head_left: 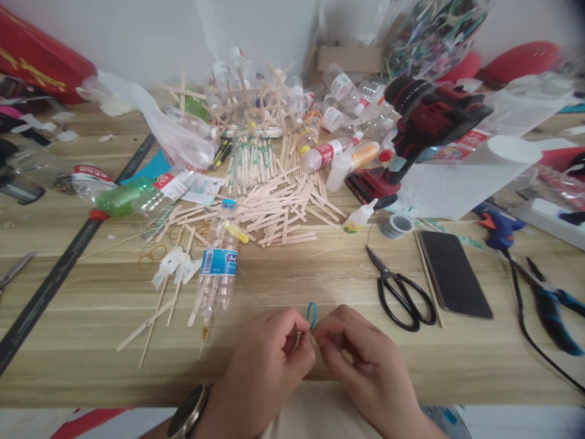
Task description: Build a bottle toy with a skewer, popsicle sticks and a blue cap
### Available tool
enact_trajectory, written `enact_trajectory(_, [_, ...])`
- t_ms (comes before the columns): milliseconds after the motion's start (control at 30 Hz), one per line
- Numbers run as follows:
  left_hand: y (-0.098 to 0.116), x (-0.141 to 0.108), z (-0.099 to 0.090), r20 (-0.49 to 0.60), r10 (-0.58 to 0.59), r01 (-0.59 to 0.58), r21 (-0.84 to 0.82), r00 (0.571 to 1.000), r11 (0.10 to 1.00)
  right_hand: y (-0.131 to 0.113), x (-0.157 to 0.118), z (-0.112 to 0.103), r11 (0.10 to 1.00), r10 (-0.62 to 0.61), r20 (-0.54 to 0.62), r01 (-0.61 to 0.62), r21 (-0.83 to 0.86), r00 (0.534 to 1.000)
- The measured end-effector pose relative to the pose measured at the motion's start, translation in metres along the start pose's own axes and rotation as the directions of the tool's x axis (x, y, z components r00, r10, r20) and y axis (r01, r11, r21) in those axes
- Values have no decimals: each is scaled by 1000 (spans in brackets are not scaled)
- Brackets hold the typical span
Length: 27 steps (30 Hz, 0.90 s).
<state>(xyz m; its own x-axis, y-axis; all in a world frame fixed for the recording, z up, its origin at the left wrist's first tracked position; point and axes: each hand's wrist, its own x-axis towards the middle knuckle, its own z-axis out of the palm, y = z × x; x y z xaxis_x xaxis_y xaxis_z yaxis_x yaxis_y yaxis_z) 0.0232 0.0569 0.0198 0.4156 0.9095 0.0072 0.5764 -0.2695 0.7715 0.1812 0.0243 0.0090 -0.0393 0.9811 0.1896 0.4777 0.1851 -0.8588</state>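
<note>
Near the table's front edge, a small blue ring (311, 314) stands up between my two hands. My left hand (274, 356) is closed, thumb and forefinger pinched at the ring's lower left side. My right hand (365, 360) is closed too, its fingertips pressed together at the ring's lower right. A thin thread runs near my left fingertips; where it ends is too fine to tell. To the left lies a clear bottle (218, 262) with a blue label and blue cap. Black-handled scissors (402, 292) lie open on the right.
Wooden sticks (283, 207) are heaped mid-table, with plastic bottles behind. A glue bottle (361, 216), a tape roll (397, 225), a red drill (411, 134), a phone (456, 273), a glue gun (500, 225) and pliers (551, 311) are at the right. A black strip (59, 271) crosses the left.
</note>
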Motion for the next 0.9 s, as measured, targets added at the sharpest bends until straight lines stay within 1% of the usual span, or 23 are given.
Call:
enact_trajectory(233, [0,1,3,15,-13,13,-11,1000,1000,-1,-1,-2,1000,-20,10,20,-1,1000])
enact_trajectory(367, [-3,3,1,67,-73,77,-69,995,995,-3,-5,-2,995,-83,80,79,61,993])
enact_trajectory(433, [-4,2,-2,82,-82,89,-91,993,992,-5,-6,-2,994,-80,75,74,80,994])
enact_trajectory(500, [-4,2,-3,55,-74,78,-89,996,993,-5,-6,0,996,-15,10,14,93,1000])
enact_trajectory(567, [-4,1,-4,46,-89,94,-104,995,990,-4,-5,1,987,97,-29,-93,132,995])
enact_trajectory(667, [-3,1,-4,117,-161,180,-178,980,967,-3,-4,1,949,232,4,-228,216,973])
enact_trajectory(767, [-2,0,-5,190,-225,271,-266,956,925,-3,-3,1,919,285,12,-276,280,959])
enact_trajectory(900, [-2,0,-5,205,-242,302,-348,948,888,-3,-2,1,902,310,22,-301,309,951])
